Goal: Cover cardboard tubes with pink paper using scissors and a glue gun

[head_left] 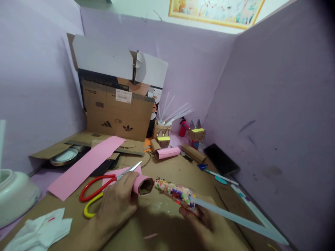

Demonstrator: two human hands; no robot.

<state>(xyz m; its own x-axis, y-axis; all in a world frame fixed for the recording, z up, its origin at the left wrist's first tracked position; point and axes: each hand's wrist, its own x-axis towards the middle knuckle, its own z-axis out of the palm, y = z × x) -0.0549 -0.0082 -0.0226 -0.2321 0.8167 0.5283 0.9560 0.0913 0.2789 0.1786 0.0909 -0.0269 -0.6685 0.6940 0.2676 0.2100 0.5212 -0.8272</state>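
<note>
My left hand (119,195) is wrapped round a cardboard tube covered in pink paper (142,184), its open end facing right. In my right hand (201,218) is a glue gun (174,191) with a colourful patterned body and a long translucent glue stick (235,218) sticking out of its back. The glue gun's tip is close to the rim of the pink tube; whether they touch, I cannot tell. Scissors (98,188) with red and yellow handles lie beside and partly behind my left hand. A pink paper strip (89,165) lies farther back on the left.
A second pink tube (167,153), a brown cardboard tube (193,153) and small cardboard cat heads (163,141) stand or lie at the back. A black tablet-like slab (221,158) rests by the right wall. A cardboard box (117,111), white pot (15,195) and tissue (39,232) are on the left.
</note>
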